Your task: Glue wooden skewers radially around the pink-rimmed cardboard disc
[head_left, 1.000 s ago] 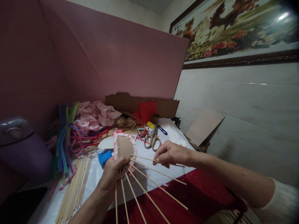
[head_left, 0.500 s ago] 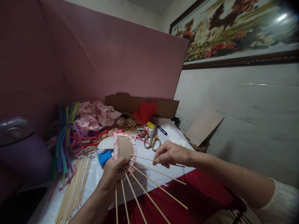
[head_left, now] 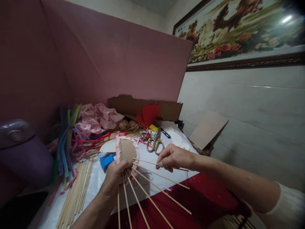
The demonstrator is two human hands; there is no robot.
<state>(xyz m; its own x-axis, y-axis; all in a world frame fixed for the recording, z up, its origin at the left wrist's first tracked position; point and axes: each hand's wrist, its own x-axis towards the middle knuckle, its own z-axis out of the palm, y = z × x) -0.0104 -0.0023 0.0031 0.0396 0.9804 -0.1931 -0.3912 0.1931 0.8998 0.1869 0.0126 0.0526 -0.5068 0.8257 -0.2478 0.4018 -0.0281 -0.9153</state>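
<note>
My left hand point(head_left: 118, 173) is closed on a rounded cardboard piece point(head_left: 127, 150) edged with pink-and-white fabric, its thumb across the lower part. Several thin wooden sticks point(head_left: 152, 202) fan out from the piece's lower edge toward me and to the right. In a pinch, my right hand point(head_left: 175, 158) grips the uppermost wooden stick point(head_left: 145, 161), whose far end lies on the cardboard. Its other end pokes out beyond my fingers. Just behind my left hand sits a blue lump point(head_left: 106, 161), its kind unclear.
Gold-handled scissors point(head_left: 155, 145) and a blue cutter point(head_left: 166, 133) lie beyond my right hand. Loose sticks point(head_left: 75, 190), fuzzy coloured stems point(head_left: 64, 143) and crumpled pink fabric point(head_left: 98, 117) cover the left side. Twine balls point(head_left: 123, 125) and a cardboard strip point(head_left: 170, 110) are at the back.
</note>
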